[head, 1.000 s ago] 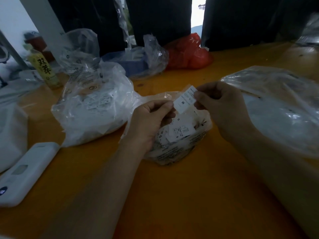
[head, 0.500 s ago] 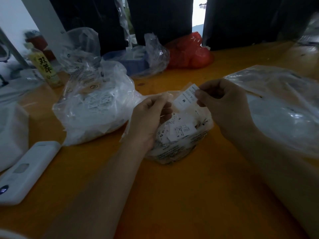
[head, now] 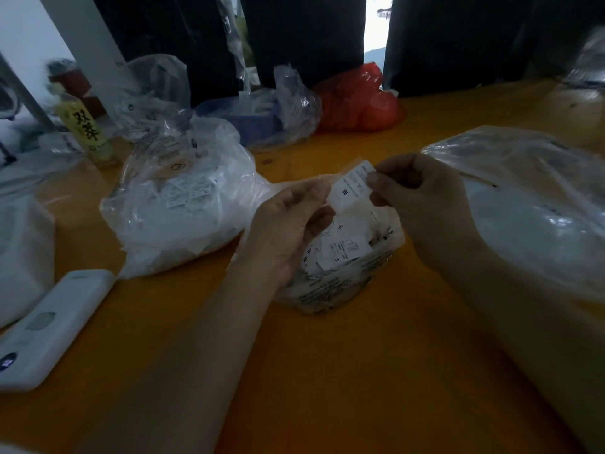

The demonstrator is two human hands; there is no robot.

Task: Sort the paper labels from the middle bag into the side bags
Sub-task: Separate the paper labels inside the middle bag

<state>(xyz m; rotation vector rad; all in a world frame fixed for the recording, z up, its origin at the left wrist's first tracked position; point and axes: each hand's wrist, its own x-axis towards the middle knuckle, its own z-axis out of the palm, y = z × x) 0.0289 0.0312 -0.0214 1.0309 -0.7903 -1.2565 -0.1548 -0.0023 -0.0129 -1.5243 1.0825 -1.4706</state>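
Note:
A small clear middle bag [head: 340, 283] full of white paper labels lies on the orange table. My right hand [head: 422, 198] pinches a white label marked M [head: 350, 188] by its right edge, above the bag's mouth. My left hand [head: 288, 224] hovers at the bag's left side with fingers curled; its fingertips are at the label's lower left corner, and I cannot tell whether they hold it. A large clear left bag [head: 176, 204] holds labels. Another large clear right bag [head: 530, 204] lies to the right.
A white device [head: 49, 326] lies at the left front. A yellow-labelled bottle [head: 86, 132], a blue-filled clear bag [head: 262, 113] and a red bag [head: 357, 99] stand along the back. Dark curtains hang behind. A white bundle [head: 23, 257] sits at the far left.
My right hand has lifted the M label slightly up and right. My left hand's fingers have loosened from the label's lower edge.

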